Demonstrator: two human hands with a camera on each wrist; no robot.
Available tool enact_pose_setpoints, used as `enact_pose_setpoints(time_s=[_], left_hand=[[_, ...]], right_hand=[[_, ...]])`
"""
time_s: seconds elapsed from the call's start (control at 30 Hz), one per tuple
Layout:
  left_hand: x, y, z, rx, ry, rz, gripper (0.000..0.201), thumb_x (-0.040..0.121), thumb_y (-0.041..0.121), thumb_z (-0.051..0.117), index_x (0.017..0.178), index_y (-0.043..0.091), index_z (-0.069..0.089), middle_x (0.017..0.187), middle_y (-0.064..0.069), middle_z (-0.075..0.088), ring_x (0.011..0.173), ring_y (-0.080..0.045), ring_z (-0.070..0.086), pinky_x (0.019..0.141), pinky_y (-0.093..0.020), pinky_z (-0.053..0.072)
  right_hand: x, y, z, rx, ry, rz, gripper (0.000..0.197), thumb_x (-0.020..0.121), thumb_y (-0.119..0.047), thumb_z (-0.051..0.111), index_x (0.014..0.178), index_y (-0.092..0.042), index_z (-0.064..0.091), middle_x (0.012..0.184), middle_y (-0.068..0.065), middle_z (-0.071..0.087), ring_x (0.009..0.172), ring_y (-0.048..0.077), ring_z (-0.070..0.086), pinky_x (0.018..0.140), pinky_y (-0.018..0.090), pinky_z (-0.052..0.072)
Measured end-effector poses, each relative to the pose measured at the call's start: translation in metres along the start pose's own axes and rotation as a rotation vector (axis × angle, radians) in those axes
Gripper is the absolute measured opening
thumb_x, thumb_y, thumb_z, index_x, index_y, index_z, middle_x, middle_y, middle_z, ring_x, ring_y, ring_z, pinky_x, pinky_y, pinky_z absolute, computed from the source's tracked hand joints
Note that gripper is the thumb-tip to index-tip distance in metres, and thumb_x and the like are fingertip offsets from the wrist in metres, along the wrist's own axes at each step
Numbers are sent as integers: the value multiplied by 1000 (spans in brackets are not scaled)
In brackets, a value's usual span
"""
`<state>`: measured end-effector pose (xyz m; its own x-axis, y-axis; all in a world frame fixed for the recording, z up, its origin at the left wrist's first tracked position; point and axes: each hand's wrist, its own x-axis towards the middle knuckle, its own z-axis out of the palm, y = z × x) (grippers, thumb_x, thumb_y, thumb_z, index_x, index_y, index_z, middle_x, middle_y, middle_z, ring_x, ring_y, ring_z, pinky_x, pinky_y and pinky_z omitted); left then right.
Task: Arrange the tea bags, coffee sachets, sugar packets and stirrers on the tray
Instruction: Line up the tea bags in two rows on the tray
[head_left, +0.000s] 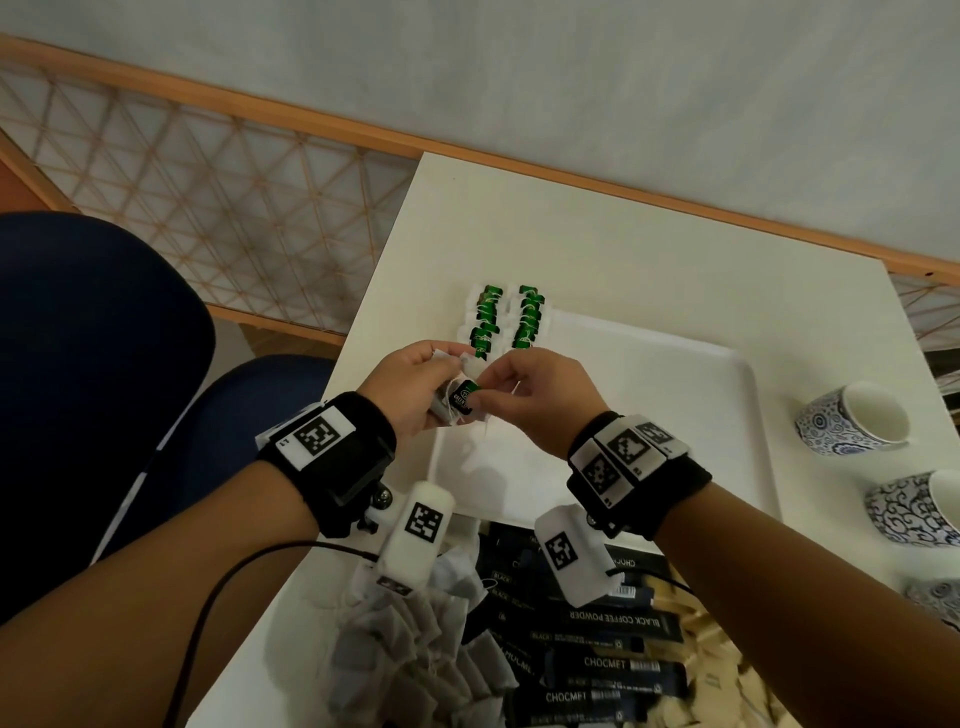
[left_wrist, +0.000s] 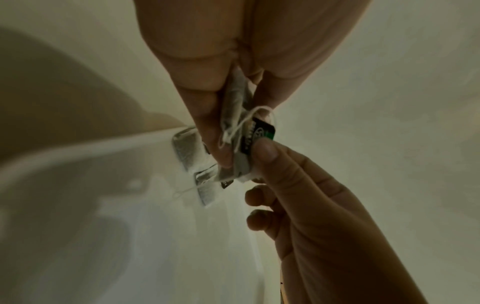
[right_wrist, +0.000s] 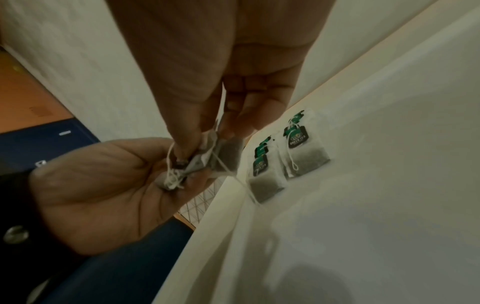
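Both hands hover over the left edge of the white tray (head_left: 654, 374). My left hand (head_left: 441, 379) grips a small bunch of grey tea bags (head_left: 447, 410) with tangled strings. My right hand (head_left: 485, 402) pinches the green tag (head_left: 464, 397) of one bag in that bunch. In the left wrist view the right thumb presses on the tag (left_wrist: 255, 134) beside the strings (left_wrist: 233, 131). Two rows of green-tagged tea bags (head_left: 506, 319) lie on the tray's far left, also seen as tea bags (right_wrist: 303, 152) in the right wrist view.
A heap of loose tea bags (head_left: 415, 654), dark coffee sachets (head_left: 608, 660) and pale stirrers or packets (head_left: 696, 629) lies near me. Patterned cups (head_left: 852, 421) stand to the right of the tray. A blue chair (head_left: 93, 364) is on the left.
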<state>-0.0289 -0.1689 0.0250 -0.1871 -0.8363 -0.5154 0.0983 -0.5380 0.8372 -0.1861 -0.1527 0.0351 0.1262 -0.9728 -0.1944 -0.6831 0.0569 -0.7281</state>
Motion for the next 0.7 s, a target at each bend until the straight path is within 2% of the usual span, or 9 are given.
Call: enact_pose_setpoints(time_s=[0.1, 0.2, 0.27, 0.33, 0.4, 0.53, 0.63, 0.7], left_hand=[[1, 1, -4, -34, 4, -21, 14, 96, 9, 51, 99, 12, 63, 93, -18, 63, 85, -35, 53, 73, -43, 57], [2, 1, -7, -45, -20, -20, 18, 92, 0, 53, 98, 13, 63, 91, -14, 66, 79, -30, 63, 65, -35, 60], [2, -1, -10, -18, -48, -12, 26, 91, -5, 52, 102, 15, 63, 97, -13, 67, 78, -26, 66, 64, -36, 60], [2, -2, -9, 14, -77, -16, 33, 89, -7, 52, 106, 19, 63, 100, -12, 67, 81, -27, 67, 69, -40, 60], [1, -1, -7, 14, -87, -37, 34, 88, -6, 51, 107, 20, 63, 99, -12, 68, 82, -28, 66, 68, -39, 59], [0, -2, -5, -35, -98, -59, 34, 87, -4, 57, 116, 12, 60, 99, -16, 67, 77, -26, 65, 54, -30, 55], [2, -6, -4, -40, -96, -35, 38, 84, -5, 62, 121, 6, 59, 103, -19, 66, 75, -25, 65, 54, -26, 53], [3, -7, -4, -42, -94, -16, 36, 83, -5, 64, 117, 6, 61, 99, -16, 66, 75, -24, 64, 54, -26, 53]], right_hand=[[3, 3, -1, 122, 9, 39, 6, 80, -30, 73, 78, -27, 68, 70, -11, 63, 59, -1, 52, 58, 15, 42], [5, 6, -4, 264, 29, 95, 2, 83, -22, 70, 81, -22, 69, 68, -6, 65, 61, 8, 58, 60, 24, 50], [7, 7, -5, 358, 46, 121, 5, 84, -16, 69, 82, -21, 69, 67, -5, 66, 59, 8, 59, 59, 25, 52], [7, 8, -6, 382, 63, 118, 9, 84, -13, 69, 86, -22, 68, 68, -3, 65, 58, 8, 59, 59, 24, 53], [8, 8, -6, 375, 69, 107, 11, 84, -12, 68, 90, -22, 67, 68, -1, 65, 58, 7, 59, 60, 23, 53], [10, 10, -4, 371, 77, 102, 18, 86, -12, 65, 96, -26, 69, 70, -1, 67, 64, 11, 61, 63, 25, 53], [11, 9, -4, 370, 53, 103, 22, 87, -12, 64, 105, -23, 69, 77, 1, 70, 70, 14, 64, 65, 25, 52], [10, 8, -4, 375, 9, 106, 26, 84, -14, 69, 110, -19, 69, 80, 3, 70, 73, 15, 63, 67, 25, 53]])
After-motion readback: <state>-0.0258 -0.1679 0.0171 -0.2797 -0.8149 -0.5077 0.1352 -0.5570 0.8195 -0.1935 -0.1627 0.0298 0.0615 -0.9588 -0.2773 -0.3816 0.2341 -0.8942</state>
